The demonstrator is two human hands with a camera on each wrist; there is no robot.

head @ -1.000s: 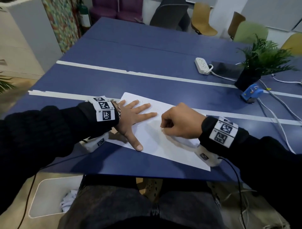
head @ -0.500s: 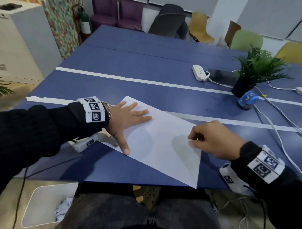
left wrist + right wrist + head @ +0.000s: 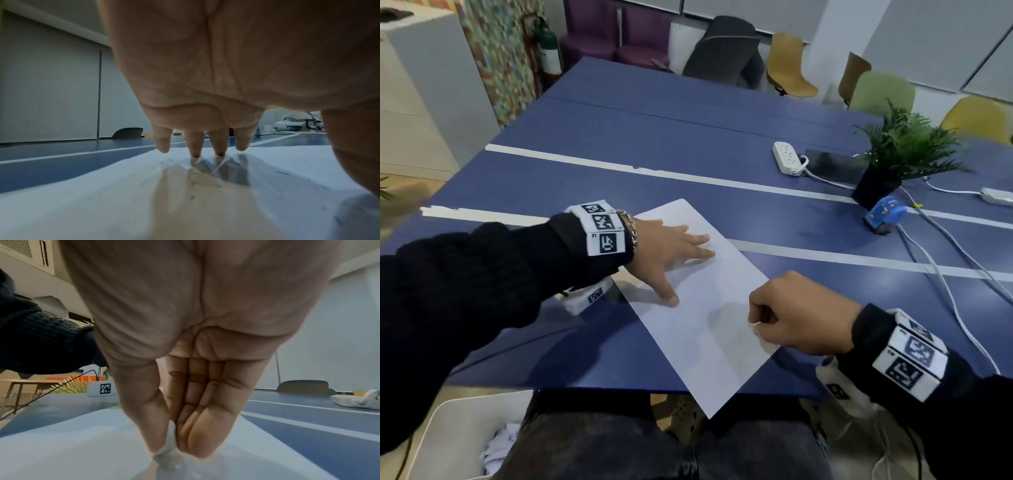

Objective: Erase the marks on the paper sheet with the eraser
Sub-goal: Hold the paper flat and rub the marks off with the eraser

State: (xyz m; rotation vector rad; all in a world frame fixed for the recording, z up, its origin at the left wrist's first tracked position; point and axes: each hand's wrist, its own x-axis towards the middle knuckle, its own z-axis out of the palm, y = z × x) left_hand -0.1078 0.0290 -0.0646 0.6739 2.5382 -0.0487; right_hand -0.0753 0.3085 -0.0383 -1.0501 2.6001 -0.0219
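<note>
We log the eraser point(image 3: 167, 459) first: a small pale-grey lump, pinched between the right thumb and the bunched fingertips point(image 3: 191, 443), its lower end down on the paper sheet point(image 3: 705, 308). Only the right wrist view shows it plainly; from the head view we see just a white sliver at the curled right hand point(image 3: 798, 315), near the sheet's right edge. The sheet lies slantwise on the blue table point(image 3: 654, 130), its near corner hanging past the table's front edge. The left hand point(image 3: 671, 253) lies flat on the sheet's far-left part, fingers straight and spread. The left wrist view adds faint grey marks point(image 3: 192, 197) on the paper under the palm, which the head view does not resolve. A potted plant point(image 3: 904, 154) and a power strip point(image 3: 786, 157) stand well apart, far right.
</note>
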